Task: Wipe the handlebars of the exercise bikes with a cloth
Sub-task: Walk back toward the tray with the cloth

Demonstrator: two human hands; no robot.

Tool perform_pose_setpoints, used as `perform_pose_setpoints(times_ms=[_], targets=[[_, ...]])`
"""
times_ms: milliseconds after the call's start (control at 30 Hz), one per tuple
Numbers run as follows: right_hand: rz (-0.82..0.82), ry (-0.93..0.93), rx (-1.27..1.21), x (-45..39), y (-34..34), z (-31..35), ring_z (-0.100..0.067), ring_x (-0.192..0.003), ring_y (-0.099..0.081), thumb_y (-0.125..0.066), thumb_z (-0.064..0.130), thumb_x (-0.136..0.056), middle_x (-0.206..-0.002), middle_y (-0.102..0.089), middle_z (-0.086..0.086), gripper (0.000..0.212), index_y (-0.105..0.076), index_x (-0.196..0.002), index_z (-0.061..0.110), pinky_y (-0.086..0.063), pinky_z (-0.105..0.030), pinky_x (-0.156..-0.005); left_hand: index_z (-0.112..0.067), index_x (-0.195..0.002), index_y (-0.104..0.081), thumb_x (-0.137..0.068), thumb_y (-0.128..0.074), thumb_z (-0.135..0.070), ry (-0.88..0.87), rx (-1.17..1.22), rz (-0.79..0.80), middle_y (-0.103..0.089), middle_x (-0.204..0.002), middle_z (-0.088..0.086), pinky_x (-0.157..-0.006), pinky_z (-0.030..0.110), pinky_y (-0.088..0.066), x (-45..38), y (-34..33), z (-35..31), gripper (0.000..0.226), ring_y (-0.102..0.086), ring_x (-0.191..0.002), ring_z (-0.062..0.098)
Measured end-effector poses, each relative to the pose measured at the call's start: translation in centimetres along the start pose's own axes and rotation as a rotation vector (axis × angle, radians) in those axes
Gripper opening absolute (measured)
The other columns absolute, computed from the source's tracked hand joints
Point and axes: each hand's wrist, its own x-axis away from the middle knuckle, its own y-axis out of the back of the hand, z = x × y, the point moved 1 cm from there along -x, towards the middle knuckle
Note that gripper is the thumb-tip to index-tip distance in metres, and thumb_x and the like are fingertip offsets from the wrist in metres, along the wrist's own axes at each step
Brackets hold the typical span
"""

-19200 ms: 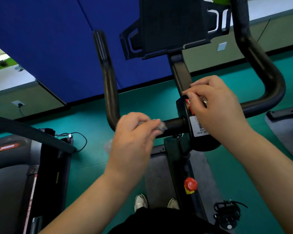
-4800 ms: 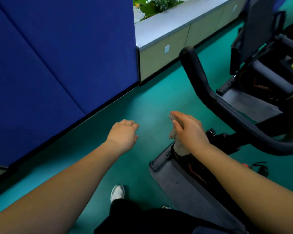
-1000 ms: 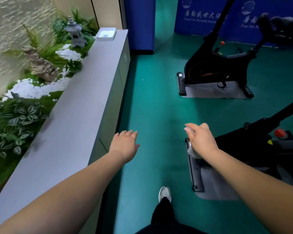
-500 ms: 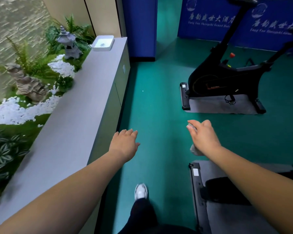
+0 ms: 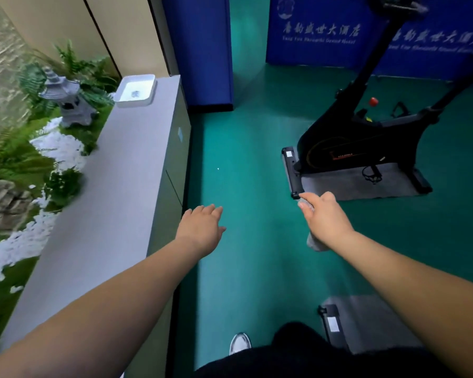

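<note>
Head view is showing my right hand (image 5: 327, 222) pinching a pale cloth (image 5: 315, 242), which is hanging below my wrist over the green floor (image 5: 243, 165). My left hand (image 5: 201, 229) is reaching forward with fingers loosely spread, holding nothing. An exercise bike (image 5: 350, 148) is standing far right on a grey mat (image 5: 358, 184), its handlebars blurred at the top edge. A long grey tabletop (image 5: 115, 186) is running along the left, carrying a white tray (image 5: 135, 90) at its far end. Open floor is lying between.
</note>
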Motion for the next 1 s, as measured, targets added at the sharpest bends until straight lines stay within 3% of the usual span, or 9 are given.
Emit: perform_pose_setpoints(times_ms=[467, 1000], targets=[[0.050, 0.079, -0.001, -27.6, 0.6, 1.0, -0.031, -0.102, -0.053, -0.044, 0.036, -0.098, -0.117, -0.043, -0.014, 0.038, -0.051, -0.135, 0.026, -0.041, -0.032, -0.088, -0.021, -0.150, -0.022, -0.099, -0.033, -0.047, 0.058, 0.014, 0.067, -0.023, -0.157, 0.001, -0.116, 0.042, -0.020, -25.7, 4.1, 2.6, 0.058, -0.024, -0.143, 0.023], [0.204, 0.171, 0.017, -53.8, -2.2, 4.9, -0.038, -0.109, -0.052, -0.040, 0.037, -0.098, -0.123, -0.044, -0.022, 0.046, -0.043, -0.141, 0.022, -0.041, -0.037, -0.099, -0.021, -0.149, -0.026, -0.098, -0.036, -0.047, 0.166, 0.060, 0.100, -0.028, -0.155, 0.002, -0.113, 0.043, -0.025, -47.2, 7.3, 7.7, 0.058, -0.028, -0.141, 0.024]])
